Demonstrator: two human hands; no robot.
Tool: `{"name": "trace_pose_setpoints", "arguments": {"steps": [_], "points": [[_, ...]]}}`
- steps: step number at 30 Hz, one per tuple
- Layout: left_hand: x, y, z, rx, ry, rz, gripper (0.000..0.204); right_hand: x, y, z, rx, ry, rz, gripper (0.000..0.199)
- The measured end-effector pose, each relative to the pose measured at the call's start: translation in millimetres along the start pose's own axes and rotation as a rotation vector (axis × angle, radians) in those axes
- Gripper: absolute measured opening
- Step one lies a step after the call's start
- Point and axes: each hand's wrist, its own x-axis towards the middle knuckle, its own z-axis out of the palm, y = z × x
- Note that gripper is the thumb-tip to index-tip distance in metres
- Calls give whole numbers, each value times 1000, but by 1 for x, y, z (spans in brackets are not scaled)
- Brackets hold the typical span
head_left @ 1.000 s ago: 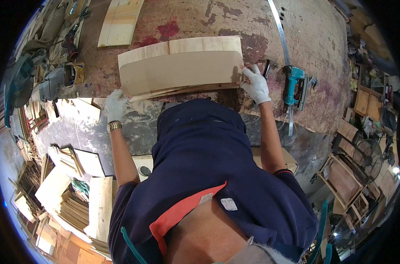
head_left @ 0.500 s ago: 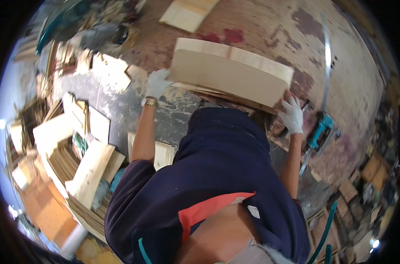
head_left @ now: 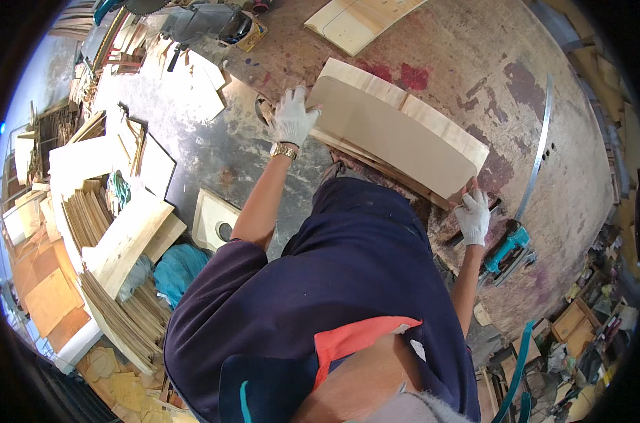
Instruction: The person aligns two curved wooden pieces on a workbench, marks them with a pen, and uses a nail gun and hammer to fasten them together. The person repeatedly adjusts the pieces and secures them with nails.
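Note:
A grey-beige flat template point(head_left: 394, 134) with rounded corners lies over a pale wooden board point(head_left: 404, 102), whose far strip shows beyond it. At the left end, my left hand point(head_left: 292, 118), in a white glove, has its fingers apart and its thumb at the edge of the pieces. My right hand point(head_left: 473, 217), gloved too with bare fingertips, is at the near right corner, its fingers spread and touching the template's edge. More wood layers point(head_left: 383, 168) show under the near edge. Beside my right hand lies a teal power tool point(head_left: 507, 248).
A long metal ruler point(head_left: 538, 155) lies on the stained worktable point(head_left: 447, 42) at the right. Another pale board point(head_left: 359, 25) is at the far side. Wood offcuts and stacked strips point(head_left: 87, 218) fill the left. A saw point(head_left: 204, 21) stands at the far left.
The view has shifted, so the board and template appear farther right and more slanted. Both hands stay at the ends, the left with its fingers more spread.

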Motion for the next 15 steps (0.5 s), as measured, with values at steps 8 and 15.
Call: {"name": "trace_pose_setpoints", "arguments": {"steps": [8, 15], "points": [[-10, 24, 9, -49, -101, 31, 72, -6, 9, 6, 56, 37, -46, 49], [-17, 11, 28, 90, -78, 113, 91, -3, 6, -2, 70, -27, -9, 47]]}}
